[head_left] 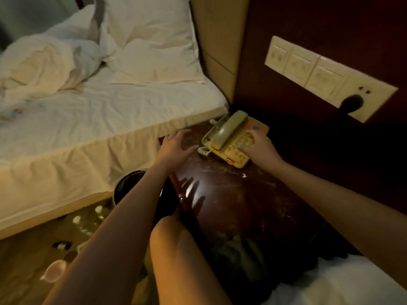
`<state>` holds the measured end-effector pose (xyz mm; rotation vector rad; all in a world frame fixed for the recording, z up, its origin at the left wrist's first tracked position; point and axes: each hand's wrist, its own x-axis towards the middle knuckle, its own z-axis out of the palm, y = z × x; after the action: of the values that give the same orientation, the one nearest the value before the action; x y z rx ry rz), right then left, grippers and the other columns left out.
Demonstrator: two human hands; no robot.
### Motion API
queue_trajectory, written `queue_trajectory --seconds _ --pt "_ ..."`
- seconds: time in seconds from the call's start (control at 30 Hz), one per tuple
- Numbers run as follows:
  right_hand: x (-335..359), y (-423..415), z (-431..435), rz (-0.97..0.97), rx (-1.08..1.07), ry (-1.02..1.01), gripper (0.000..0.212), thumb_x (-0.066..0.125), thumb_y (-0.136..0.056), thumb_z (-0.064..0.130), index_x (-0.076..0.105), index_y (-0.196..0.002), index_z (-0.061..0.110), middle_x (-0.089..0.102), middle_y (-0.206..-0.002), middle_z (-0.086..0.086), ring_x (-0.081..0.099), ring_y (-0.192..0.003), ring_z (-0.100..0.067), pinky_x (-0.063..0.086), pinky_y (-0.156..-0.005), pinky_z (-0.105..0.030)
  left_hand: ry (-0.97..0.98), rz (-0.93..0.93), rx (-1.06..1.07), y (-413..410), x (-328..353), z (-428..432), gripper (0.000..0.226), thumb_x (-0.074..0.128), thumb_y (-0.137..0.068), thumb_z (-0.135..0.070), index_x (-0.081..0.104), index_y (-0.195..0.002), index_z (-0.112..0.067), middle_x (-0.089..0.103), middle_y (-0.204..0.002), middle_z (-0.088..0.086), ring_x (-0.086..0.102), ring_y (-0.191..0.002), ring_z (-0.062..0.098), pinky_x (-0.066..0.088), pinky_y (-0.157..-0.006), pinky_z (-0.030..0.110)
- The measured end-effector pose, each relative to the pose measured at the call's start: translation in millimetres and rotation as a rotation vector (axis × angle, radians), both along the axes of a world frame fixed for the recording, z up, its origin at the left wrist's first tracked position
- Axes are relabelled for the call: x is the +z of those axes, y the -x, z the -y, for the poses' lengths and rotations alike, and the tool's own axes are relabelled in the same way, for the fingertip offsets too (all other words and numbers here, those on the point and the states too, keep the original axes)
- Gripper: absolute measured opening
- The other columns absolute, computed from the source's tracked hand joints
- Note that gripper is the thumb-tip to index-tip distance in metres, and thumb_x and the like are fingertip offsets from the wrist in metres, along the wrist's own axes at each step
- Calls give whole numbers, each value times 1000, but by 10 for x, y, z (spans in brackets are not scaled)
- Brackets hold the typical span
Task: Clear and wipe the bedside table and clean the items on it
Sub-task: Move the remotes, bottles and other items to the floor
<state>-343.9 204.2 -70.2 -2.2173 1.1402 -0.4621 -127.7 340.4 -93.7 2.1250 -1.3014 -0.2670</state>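
Right hand (258, 146) on the telephone (229, 126), fingers curled over the far edge of the base, thumb lying across the keypad, so it has hold of the base. Handset sits in its cradle just left of that hand. Left hand (176, 144) spread wide, fingers straight, holding nothing, low over the tabletop (242, 194); cannot tell if the palm touches. Coiled cord (203, 150) lies between the two hands, right at the left thumb tip. Telephone sits at the far end of the tabletop, against the dark wall panel, beyond both wrists. Tabletop is dark glossy wood, pale smears and streaks on the part nearer than the hands (finger shadows show on the shine). Switch panel (319, 71) on the wall up and right of the right hand, black plug (350, 102) in its end socket. Bed (88, 119) left of the left hand, white sheet wrinkled, pillow (154, 40) and crumpled duvet (37, 62) further off. Dark round bin (127, 186) under the left forearm, beside the bed. Bits of litter on the floor (33, 260) nearer and left of that
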Motion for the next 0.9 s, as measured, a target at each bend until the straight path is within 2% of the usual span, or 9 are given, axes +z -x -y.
queue_trajectory --seconds 0.17,0.33,0.43,0.5,0.57,0.7,0.8,0.9 --pt "-286 192 384 -56 -126 -102 61 68 -87 27 38 -140 18 45 -132 -12 49 -120 -27 40 -99 -35 -147 89 -72 -16 -159 546 68 61 -86 -53 43 -143 -23 47 -141 11 40 -131 33 38 -105 49" --pt "-583 87 641 -115 -205 -88 59 69 -84 35 43 -133 16 50 -124 -13 48 -117 -31 44 -98 -46 -200 223 -125 -167 -234 998 65 55 -89 -56 40 -143 -23 48 -139 11 43 -128 33 40 -101 46" --pt "-799 -9 695 -148 -260 -95 64 66 -84 43 39 -134 13 51 -125 -16 46 -118 -35 42 -98 -48 -242 235 -185 -227 -325 1253 68 52 -89 -60 38 -143 -22 49 -137 12 48 -124 34 44 -98 46" --pt "-925 -76 727 -111 -281 -137 69 64 -85 45 34 -139 14 52 -126 -16 46 -120 -36 43 -99 -49 -284 153 -203 -243 -413 1400 74 49 -87 -67 34 -145 -23 51 -137 13 53 -119 34 48 -95 47" --pt "-1006 -138 767 -39 -293 -194 75 64 -84 47 28 -143 18 52 -128 -15 47 -122 -35 44 -99 -50 -309 -42 -203 -219 -489 1514 80 50 -85 -70 28 -147 -24 52 -138 12 57 -116 33 50 -94 48" --pt "-1043 -262 901 48 -341 -264 79 65 -82 49 22 -144 25 50 -131 -13 46 -125 -35 45 -99 -53 -206 -400 -145 -129 -558 1646 93 58 -75 -69 21 -151 -30 46 -145 9 52 -123 31 48 -100 47" --pt "-1046 -342 973 120 -423 -334 90 66 -78 56 17 -147 26 50 -133 -12 46 -126 -34 43 -101 -54 -165 -504 -131 -102 -600 1657 101 63 -67 -70 19 -151 -33 43 -144 8 49 -124 28 48 -99 43" --pt "-1046 -371 956 161 -452 -383 94 69 -75 57 17 -148 27 47 -133 -11 44 -126 -33 42 -102 -54 -119 -583 -121 -92 -631 1584 105 71 -62 -70 21 -148 -37 40 -144 8 48 -124 26 49 -100 46"
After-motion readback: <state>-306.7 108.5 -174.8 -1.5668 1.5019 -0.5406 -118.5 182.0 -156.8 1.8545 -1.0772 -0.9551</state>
